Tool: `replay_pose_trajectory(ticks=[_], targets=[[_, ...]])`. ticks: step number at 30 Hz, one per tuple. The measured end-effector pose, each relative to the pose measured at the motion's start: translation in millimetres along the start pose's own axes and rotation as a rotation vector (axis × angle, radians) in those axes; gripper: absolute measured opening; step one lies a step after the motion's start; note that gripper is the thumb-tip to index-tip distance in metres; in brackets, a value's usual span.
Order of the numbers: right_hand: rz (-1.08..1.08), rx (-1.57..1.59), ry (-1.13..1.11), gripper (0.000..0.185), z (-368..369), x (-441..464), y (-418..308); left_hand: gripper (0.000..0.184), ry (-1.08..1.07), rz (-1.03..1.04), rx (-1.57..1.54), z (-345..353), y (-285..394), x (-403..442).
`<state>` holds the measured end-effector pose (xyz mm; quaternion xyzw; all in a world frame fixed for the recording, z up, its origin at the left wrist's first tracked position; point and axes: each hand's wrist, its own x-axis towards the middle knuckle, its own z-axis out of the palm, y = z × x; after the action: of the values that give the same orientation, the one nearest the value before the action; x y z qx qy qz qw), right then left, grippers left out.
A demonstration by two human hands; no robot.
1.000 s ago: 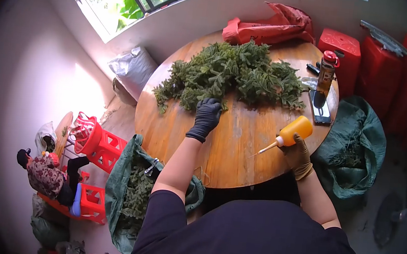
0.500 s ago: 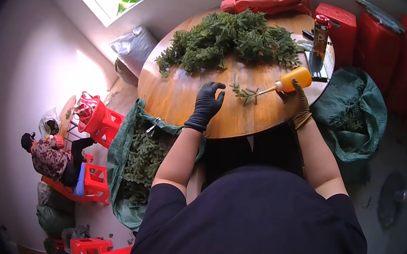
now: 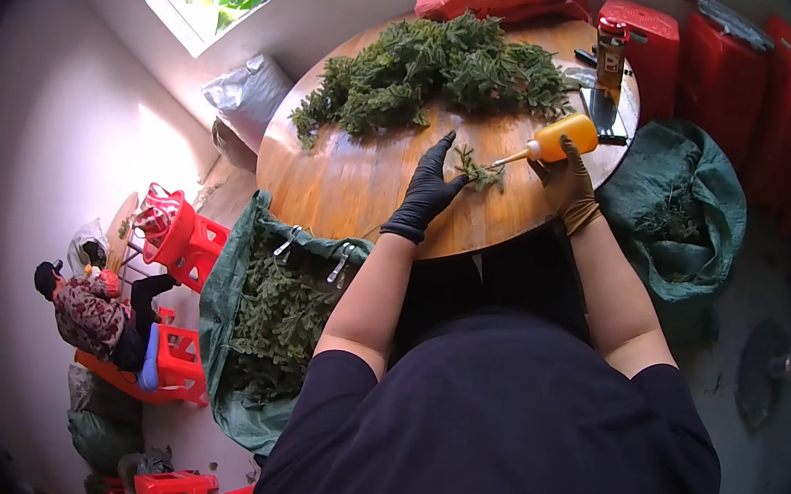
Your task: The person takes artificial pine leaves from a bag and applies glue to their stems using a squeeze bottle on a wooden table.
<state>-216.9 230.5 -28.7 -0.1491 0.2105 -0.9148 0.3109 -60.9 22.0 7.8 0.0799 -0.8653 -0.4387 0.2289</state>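
My left hand point(image 3: 429, 190), in a dark glove, is open over the round wooden table point(image 3: 324, 185), thumb and fingers apart. Its thumb is close to a small green sprig point(image 3: 479, 171) lying on the wood. In a brown glove, my right hand point(image 3: 567, 184) is closed around a yellow squeeze bottle point(image 3: 566, 138). The bottle lies tilted, its thin nozzle pointing left at the sprig's right end. Behind both hands a large heap of green branches point(image 3: 416, 69) covers the table's back part.
A drink bottle point(image 3: 610, 57) and a phone point(image 3: 606, 115) are at the table's right. Green sacks stand at the right point(image 3: 677, 216) and front left point(image 3: 220, 344). Red stools point(image 3: 643, 41) line the back right. Another person point(image 3: 95, 315) sits at the far left.
My left hand has left the heap and moved to the sprig, which now lies apart from it. My right hand still holds the bottle, its nozzle now at the sprig. The view has shifted.
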Motion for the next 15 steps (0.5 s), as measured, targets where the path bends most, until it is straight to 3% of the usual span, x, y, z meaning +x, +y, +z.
replay_pose_trajectory(ticks=[2,3,4,6,7,8,10,12,15], targets=[[0.012,0.032,-0.009,0.060,-3,3,1,0.083,0.081,0.288,0.451,-2,4,1],[0.017,0.029,-0.006,0.060,-2,3,1,0.070,0.042,0.256,0.443,0,12,1],[0.009,0.031,-0.006,0.060,-1,2,0,0.070,0.042,0.249,0.440,0,8,3],[0.010,0.029,0.001,0.060,-1,1,0,0.046,-0.094,0.334,0.586,1,3,7],[0.010,0.030,-0.010,0.060,-2,2,0,0.027,-0.077,0.349,0.524,2,3,9],[0.007,0.030,-0.021,0.059,-2,1,-1,0.027,-0.079,0.345,0.519,4,2,6],[-0.001,0.038,-0.017,0.059,-1,-2,-1,0.021,-0.230,0.071,0.384,2,7,1],[0.013,0.053,-0.030,0.059,-1,-2,-1,0.014,-0.316,-0.060,-0.083,1,17,-19],[-0.005,0.066,-0.042,0.057,1,-4,-3,0.016,-0.424,-0.144,-0.289,-9,18,-39]])
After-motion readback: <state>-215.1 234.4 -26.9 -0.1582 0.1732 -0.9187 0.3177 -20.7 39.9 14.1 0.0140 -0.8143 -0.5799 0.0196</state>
